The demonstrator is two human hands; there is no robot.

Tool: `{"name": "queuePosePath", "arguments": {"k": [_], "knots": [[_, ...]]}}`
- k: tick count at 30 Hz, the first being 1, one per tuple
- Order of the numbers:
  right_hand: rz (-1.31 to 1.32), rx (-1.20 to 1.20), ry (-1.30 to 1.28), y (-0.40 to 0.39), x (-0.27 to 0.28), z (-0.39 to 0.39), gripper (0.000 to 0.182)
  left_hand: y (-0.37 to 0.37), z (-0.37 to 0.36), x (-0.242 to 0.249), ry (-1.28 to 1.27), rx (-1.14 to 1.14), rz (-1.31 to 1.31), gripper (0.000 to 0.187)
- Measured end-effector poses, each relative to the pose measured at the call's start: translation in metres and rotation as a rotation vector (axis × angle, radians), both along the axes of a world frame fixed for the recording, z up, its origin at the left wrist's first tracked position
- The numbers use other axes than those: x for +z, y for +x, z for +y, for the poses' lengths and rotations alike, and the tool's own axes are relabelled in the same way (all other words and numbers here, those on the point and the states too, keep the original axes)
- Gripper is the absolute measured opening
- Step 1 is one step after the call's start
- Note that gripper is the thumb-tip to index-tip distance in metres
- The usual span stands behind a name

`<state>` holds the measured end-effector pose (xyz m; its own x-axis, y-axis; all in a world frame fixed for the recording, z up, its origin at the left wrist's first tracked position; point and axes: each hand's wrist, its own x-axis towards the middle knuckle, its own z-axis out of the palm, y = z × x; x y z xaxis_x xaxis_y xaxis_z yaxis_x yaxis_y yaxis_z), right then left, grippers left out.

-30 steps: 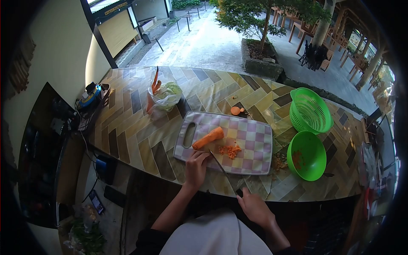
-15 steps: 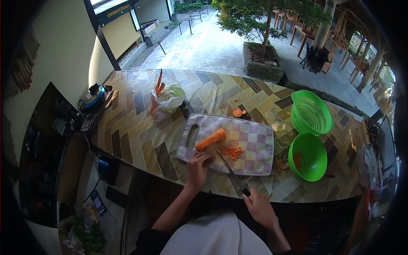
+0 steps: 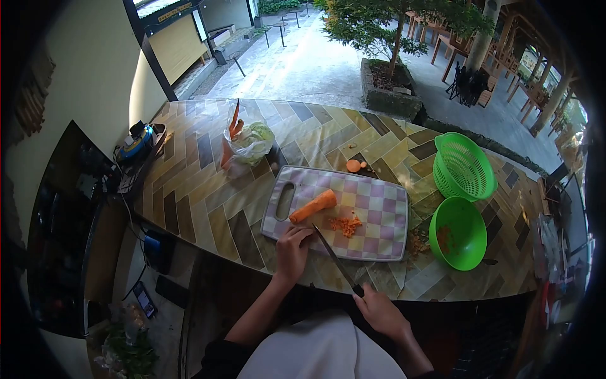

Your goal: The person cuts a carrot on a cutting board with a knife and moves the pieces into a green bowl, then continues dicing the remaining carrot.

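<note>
My right hand [image 3: 380,311] is wrapped round the dark handle of a knife [image 3: 336,258]. Its blade slants up and left across the cutting board's near edge, the tip beside my left fingers. My left hand [image 3: 293,251] rests at the near left edge of the checkered cutting board [image 3: 379,243], fingers bent and pressed together; whatever they hold is hidden. Just beyond them lies a thick peeled carrot [image 3: 314,206]. Finely chopped carrot [image 3: 345,226] forms a small heap on the middle of the board.
To the right, a green bowl [image 3: 475,237] with orange bits inside stands before a green basket [image 3: 483,167]. Behind the board lie carrot ends [image 3: 354,165]. A plastic bag [image 3: 252,146] with carrots and a pale green vegetable sits at the back left.
The knife has shifted left and slightly up, bringing its tip close to my left fingers. My right hand has moved a little left with it. The carrot and chopped heap look unchanged.
</note>
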<state>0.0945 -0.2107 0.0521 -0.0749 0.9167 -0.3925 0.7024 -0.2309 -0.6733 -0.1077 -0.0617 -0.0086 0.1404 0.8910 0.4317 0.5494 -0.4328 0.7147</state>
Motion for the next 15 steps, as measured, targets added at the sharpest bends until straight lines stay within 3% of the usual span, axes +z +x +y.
{"name": "queuePosePath", "arguments": {"k": [11,15], "knots": [[-0.218,0.016,0.047,-0.01,0.018,0.006,0.03,0.0,0.0,-0.001,0.02,0.006,0.024,0.019],[-0.156,-0.014,0.07,-0.002,0.007,0.004,0.03,-0.005,0.003,0.003,-0.084,-0.034,0.017,0.019]]}}
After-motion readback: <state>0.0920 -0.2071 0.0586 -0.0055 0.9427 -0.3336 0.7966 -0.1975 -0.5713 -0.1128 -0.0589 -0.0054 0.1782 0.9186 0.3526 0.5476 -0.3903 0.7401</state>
